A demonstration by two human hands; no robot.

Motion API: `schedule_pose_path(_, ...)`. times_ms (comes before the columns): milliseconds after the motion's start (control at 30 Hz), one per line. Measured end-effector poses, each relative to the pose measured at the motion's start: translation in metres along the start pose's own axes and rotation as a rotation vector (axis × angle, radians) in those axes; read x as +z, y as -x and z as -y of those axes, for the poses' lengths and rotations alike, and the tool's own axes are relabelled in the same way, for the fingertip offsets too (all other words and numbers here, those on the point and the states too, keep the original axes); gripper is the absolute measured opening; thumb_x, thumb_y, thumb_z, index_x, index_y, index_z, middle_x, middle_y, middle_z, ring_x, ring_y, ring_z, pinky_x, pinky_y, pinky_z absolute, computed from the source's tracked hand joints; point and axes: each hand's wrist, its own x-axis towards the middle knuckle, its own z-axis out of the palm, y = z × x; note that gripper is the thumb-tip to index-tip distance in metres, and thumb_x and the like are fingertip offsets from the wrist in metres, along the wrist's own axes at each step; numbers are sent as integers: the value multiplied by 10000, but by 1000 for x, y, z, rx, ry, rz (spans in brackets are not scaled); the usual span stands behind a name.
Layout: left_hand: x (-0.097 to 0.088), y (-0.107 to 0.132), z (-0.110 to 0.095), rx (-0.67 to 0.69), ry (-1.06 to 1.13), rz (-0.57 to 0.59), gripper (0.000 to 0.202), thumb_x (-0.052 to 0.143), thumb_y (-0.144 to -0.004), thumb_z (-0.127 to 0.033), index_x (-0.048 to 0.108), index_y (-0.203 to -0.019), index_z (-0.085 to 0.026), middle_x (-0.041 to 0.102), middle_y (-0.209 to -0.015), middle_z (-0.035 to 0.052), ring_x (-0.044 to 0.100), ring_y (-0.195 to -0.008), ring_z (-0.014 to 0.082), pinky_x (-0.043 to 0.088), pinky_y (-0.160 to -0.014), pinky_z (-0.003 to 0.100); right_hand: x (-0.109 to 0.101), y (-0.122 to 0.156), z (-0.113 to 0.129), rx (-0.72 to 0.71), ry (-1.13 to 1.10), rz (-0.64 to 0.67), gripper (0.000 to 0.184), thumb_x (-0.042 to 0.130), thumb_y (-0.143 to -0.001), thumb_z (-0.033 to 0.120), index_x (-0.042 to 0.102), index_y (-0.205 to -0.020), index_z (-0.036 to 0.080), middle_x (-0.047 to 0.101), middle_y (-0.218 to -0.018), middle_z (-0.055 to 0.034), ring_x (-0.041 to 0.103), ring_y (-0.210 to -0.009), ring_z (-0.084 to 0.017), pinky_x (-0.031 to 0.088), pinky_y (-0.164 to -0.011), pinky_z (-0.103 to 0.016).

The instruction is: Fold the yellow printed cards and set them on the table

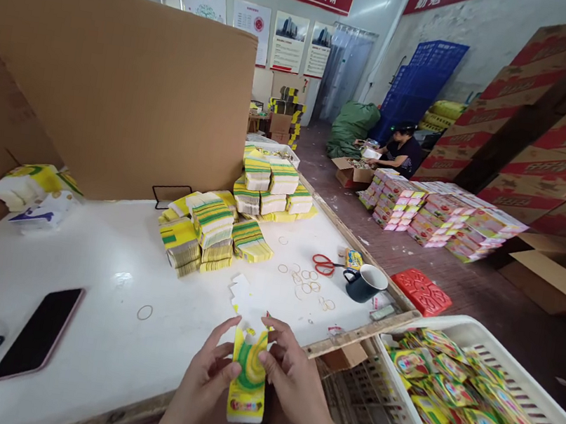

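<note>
Between both hands, just over the near table edge, is a small yellow and green carton (248, 377) with its top flaps open and a red print near its lower end. My left hand (212, 364) grips its left side, thumb on the front face. On the right side my right hand (288, 372) pinches it, thumb on the front and fingers behind. Beyond them lies a white toothed piece of card (239, 292) on the white table (100, 326). Stacks of flat yellow and green cartons (206, 225) stand farther back.
Rubber bands (306, 286), red scissors (324, 266) and a dark mug (365, 283) are at the table's right. A white basket (462, 324) of filled packets stands beside it. A phone (39, 331) lies left. Cardboard (171, 103) screens the back. Someone (403, 148) sits among cartons.
</note>
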Motion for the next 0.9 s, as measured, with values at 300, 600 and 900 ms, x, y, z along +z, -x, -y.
schedule_pose_path(300, 6, 7, 6, -60, 71, 97, 583, 690, -763, -290, 342, -1230, -310, 712, -959, 59, 694, -823, 242, 513, -717, 344, -12, -3, 3, -91, 179, 16, 260, 488, -901, 347, 640, -766, 186, 595, -740, -21, 546, -729, -166, 411, -673, -261)
schedule_pose_path(600, 4, 2, 10, 15, -66, 55, 406, 633, -812, -297, 488, -1188, -246, 666, -1147, 105, 687, -869, 246, 517, -750, 343, -20, -3, 3, -153, 191, -10, 268, 466, -900, 367, 673, -953, 205, 612, -908, -59, 562, -883, -199, 432, -765, -289)
schedule_pose_path(900, 11, 1, 15, 31, -185, 74, 422, 534, -875, -279, 437, -1285, -281, 635, -1229, 97, 641, -1023, 255, 515, -816, 338, -10, -4, 6, 130, 598, 15, 351, 556, -722, 115, 529, -1052, 233, 540, -591, 59, 518, -573, -148, 331, -559, -222)
